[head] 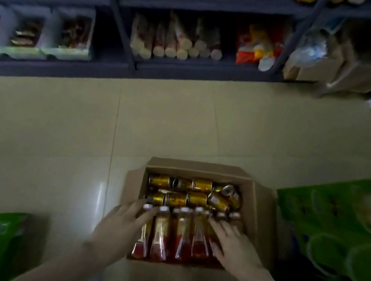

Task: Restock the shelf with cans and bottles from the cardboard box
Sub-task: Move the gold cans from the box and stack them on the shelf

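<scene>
Head view: a brown cardboard box (199, 166) sits open on the pale tiled floor (60, 133), well apart from the dark metal shelf (190, 71) stocked with packets. Inside, gold metal cans (201, 186) lie on their sides in 2 rows at the far end. Clear white-capped bottles of red liquid (181, 236) lie side by side at the near end. The left hand (123, 225) rests on the leftmost bottles and the right hand (233, 246) on the rightmost, each grip open, fingers straight, holding nothing. The box looks nearly full, so restocking seems barely begun, with every visible can and bottle not yet shelved.
</scene>
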The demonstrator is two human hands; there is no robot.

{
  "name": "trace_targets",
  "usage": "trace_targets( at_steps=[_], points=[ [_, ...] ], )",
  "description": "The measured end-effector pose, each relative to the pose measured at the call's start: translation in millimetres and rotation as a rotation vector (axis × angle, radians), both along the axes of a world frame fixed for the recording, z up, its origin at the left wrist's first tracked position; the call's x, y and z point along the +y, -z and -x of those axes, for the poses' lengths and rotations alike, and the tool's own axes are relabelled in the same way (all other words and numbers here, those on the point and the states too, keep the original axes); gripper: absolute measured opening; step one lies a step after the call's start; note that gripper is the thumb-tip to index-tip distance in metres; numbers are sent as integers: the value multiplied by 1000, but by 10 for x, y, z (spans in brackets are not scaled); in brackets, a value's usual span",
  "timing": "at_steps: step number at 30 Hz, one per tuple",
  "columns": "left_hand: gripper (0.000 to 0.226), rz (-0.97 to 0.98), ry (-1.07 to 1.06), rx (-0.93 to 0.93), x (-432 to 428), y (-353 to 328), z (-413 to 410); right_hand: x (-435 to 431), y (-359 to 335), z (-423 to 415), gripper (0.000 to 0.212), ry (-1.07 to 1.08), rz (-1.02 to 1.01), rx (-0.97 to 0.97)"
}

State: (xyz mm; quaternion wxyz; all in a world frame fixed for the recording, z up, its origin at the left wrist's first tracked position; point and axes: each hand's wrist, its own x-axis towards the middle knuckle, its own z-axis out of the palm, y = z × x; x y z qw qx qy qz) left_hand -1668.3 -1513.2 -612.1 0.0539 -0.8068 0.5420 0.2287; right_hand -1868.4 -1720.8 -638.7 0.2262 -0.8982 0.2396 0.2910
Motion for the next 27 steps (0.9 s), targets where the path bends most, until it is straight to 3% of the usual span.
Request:
trace_targets(
  at_steps=[2, 6, 9, 12, 15, 18, 22, 27],
  points=[
    [113, -72, -48, 52, -96, 789, -21, -103, 743, -106, 60, -46, 7, 23],
    [86, -232, 85, 93, -341, 2033, -13, -320, 1939, -326, 69, -83, 8, 44],
    [78, -187, 69, 95, -546, 2787, -73, -472, 2526, -506, 94, -170, 11, 41],
    [67, -143, 37, 173, -716, 3418, -130, -677, 3023, -688, 103, -275, 17, 18],
    [56, -162, -1, 329, -901, 3690, -168, -844, 3310, -893, 106, -503, 38, 51],
    [64, -299, 30, 382, -1126, 3780, -205, -907, 3502, -1011, 106, -688, 68, 51],
    [83, -463, 91, 310, -1353, 3762, -202, -920, 3617, -993, 106, -771, 175, -33],
    [94, -483, 69, 169, -1467, 3723, -79, -886, 3637, -977, 109, -764, 195, -50]
  ],
)
